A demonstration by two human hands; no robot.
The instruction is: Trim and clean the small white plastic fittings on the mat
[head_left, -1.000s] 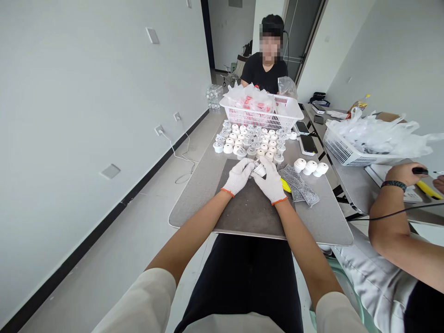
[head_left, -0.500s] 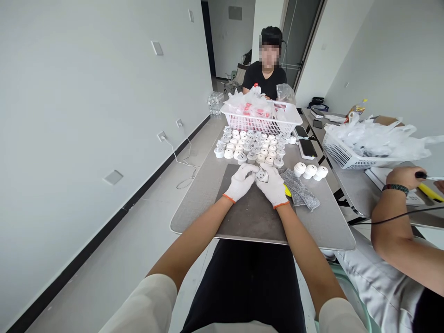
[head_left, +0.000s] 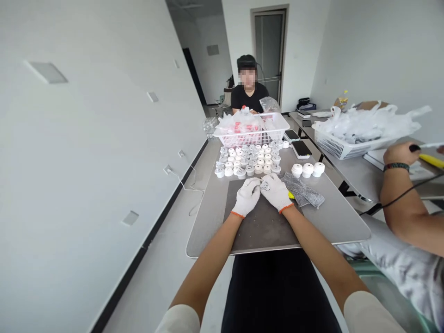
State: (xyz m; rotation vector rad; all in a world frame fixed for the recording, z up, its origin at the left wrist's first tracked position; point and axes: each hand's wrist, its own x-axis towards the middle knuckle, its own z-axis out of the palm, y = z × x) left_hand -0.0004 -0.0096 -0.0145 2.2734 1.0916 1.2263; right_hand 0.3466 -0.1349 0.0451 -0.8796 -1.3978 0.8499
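My right hand (head_left: 277, 193), in a white knit glove with an orange cuff, is closed around a small round white-and-grey plastic part (head_left: 265, 185). My left hand (head_left: 247, 198), gloved the same way, meets it from the left with thumb and fingers pinched at the part's edge. Whatever is between those fingertips is too small to make out. Both hands are above a dark brown mat (head_left: 258, 233). Just beyond them stand rows of similar white round parts (head_left: 258, 169), some with grey slotted faces upward. To the right lies a grey knit cloth (head_left: 307, 190) beside a yellow object (head_left: 291, 194).
Three white round parts (head_left: 307, 170) stand at right. Behind the rows is a white basket (head_left: 253, 138) of bagged red-and-white pieces, near phones (head_left: 301, 149). A person (head_left: 248, 95) sits opposite; a co-worker's arm (head_left: 400, 203) and another basket (head_left: 333, 144) are on the right.
My view has tilted and shifted, so the table appears lower. Both hands stay together at the part, with the left fingers slightly more closed against it.
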